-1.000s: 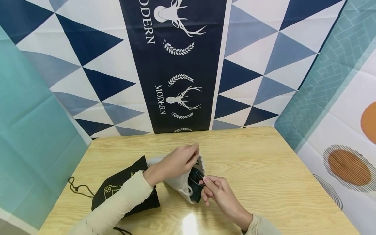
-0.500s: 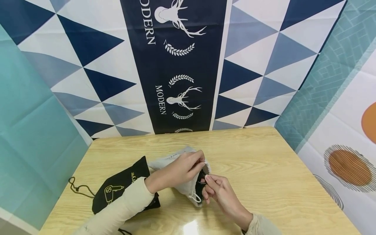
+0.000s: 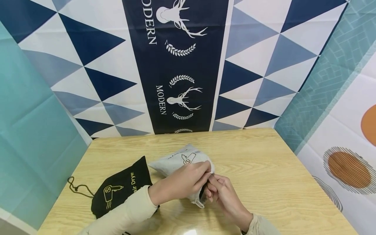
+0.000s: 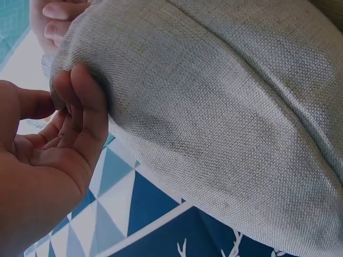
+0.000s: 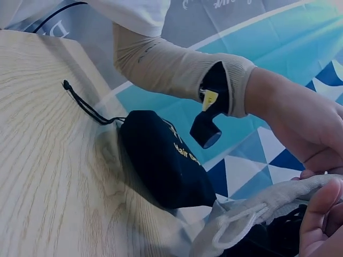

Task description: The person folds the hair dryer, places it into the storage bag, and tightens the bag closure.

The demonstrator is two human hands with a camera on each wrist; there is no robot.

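Note:
A light grey drawstring bag (image 3: 168, 163) with a hair dryer print lies tilted on the table, its mouth facing right. My left hand (image 3: 189, 179) pinches the upper edge of that mouth between thumb and fingers, as the left wrist view shows. Close beside it, at the opening, my right hand (image 3: 224, 192) curls its fingers around a black cord (image 5: 286, 227); the exact grip is partly hidden by the thumb. Dark contents show inside the mouth. A white cord loop (image 5: 236, 227) hangs from the bag's rim.
Left of the grey bag lies a filled black drawstring bag (image 3: 121, 189) with a gold hair dryer print, partly under my left forearm. Its black cord (image 3: 79, 188) trails on the wooden table (image 3: 249, 156). Patterned cloth walls (image 3: 188, 65) surround the table.
My left hand has drawn the grey bag's mouth right and down toward the right hand, covering the dark dryer inside. The bag's print has come into view. My right hand has barely moved.

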